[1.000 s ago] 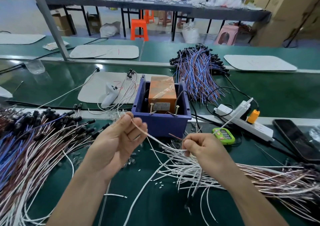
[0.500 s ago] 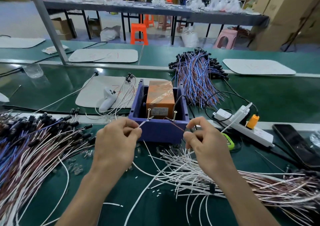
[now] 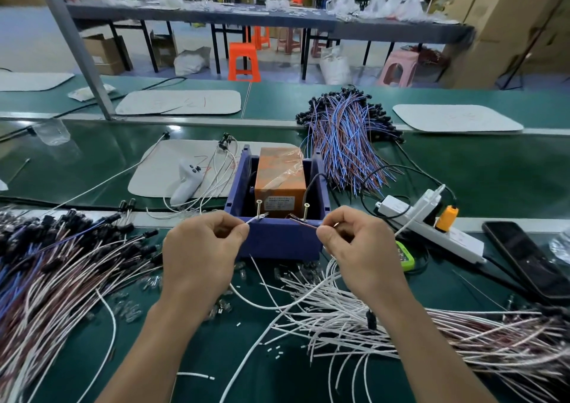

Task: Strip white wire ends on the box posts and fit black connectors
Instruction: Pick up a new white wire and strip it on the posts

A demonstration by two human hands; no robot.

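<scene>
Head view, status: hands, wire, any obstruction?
Left hand pinches white wire, tip at left post. Right hand pinches reddish wire, tip at right post. Nothing blocking.

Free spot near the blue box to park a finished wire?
Bare green belt between plastic cup and white mat; more behind the power strip, right of the blue-brown bundle. Crowded: connector-tipped pile left, white wire pile right, clear bits before the blue box.

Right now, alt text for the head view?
The left hand and right hand each pinch a wire end at the two upright posts on the front wall of a purple box. Loose white wires and black-tipped bundles lie on the green bench around it.
</scene>
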